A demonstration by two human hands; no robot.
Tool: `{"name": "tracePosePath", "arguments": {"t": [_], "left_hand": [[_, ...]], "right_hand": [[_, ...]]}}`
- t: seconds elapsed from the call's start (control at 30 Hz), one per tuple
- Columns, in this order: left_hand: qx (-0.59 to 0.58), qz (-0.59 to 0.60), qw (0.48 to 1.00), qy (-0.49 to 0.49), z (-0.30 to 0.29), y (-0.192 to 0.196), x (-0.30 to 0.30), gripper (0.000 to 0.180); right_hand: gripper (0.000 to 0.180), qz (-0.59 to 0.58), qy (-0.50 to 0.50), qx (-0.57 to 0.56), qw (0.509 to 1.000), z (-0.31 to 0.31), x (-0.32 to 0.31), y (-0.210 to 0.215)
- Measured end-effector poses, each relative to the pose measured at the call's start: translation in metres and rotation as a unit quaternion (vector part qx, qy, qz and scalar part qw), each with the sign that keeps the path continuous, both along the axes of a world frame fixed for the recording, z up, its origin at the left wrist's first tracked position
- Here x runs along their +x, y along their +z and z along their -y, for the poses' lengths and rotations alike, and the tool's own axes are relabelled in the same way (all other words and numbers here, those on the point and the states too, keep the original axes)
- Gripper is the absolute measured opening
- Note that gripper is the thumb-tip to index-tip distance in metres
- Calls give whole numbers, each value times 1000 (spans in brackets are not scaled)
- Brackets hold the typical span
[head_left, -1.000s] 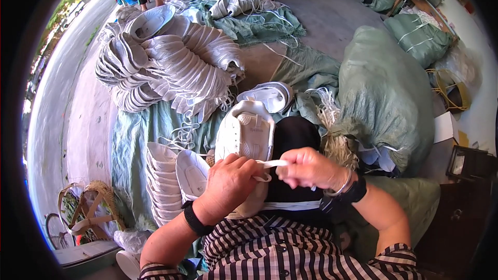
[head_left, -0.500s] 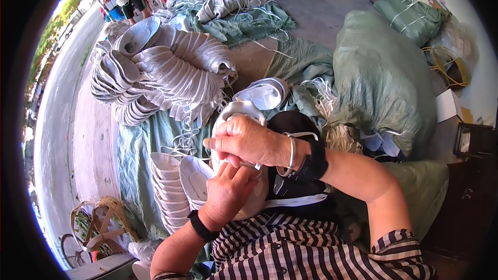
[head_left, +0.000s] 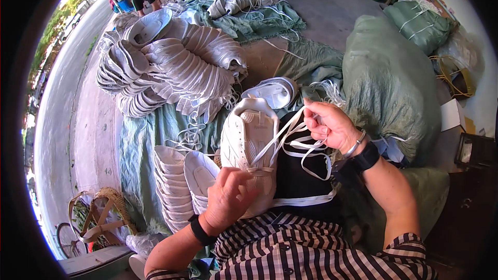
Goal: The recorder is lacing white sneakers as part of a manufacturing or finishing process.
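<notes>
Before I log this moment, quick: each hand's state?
Left hand: over the pale shoe, blurred; grip can't be told.
Right hand: closed, holding white laces.

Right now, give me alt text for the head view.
A person's right hand holds flat white laces threaded in a white low-cut shoe, left hand near its toe; nested white shoe uppers piled beyond, left of a bulging green sack.

Daylight floods in from the open left side, bleaching the roadway (head_left: 62,103) almost white, while the concrete floor (head_left: 324,15) under cover lies in soft, cool shade and the dark cloth (head_left: 293,184) beside the shoe (head_left: 250,140) loses nearly all detail. The shoe looks fairly crisp, but blur softens the fingers (head_left: 236,178) of the left hand (head_left: 226,199). Toward the rim, straight edges bow into black corners.
</notes>
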State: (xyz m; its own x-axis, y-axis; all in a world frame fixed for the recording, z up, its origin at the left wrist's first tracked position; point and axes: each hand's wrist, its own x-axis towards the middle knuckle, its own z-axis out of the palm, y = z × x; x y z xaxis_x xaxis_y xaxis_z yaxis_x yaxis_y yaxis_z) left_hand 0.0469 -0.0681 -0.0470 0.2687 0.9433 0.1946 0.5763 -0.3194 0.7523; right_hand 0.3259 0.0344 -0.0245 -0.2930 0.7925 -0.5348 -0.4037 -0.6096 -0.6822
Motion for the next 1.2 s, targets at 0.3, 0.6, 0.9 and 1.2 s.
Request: {"name": "tracePosePath", "arguments": {"t": [0.3, 0.6, 0.9, 1.2], "left_hand": [[185, -176, 948, -189, 6, 8, 5, 40], [163, -205, 950, -169, 12, 5, 9, 37], [105, -164, 969, -153, 7, 12, 6, 38], [-84, 119, 987, -68, -4, 5, -4, 20]], "right_hand": [[33, 122, 161, 322, 925, -6, -93, 27], [30, 154, 223, 321, 908, 5, -65, 87], [29, 131, 275, 427, 851, 65, -63, 110], [23, 314, 147, 514, 785, 44, -39, 133]]}}
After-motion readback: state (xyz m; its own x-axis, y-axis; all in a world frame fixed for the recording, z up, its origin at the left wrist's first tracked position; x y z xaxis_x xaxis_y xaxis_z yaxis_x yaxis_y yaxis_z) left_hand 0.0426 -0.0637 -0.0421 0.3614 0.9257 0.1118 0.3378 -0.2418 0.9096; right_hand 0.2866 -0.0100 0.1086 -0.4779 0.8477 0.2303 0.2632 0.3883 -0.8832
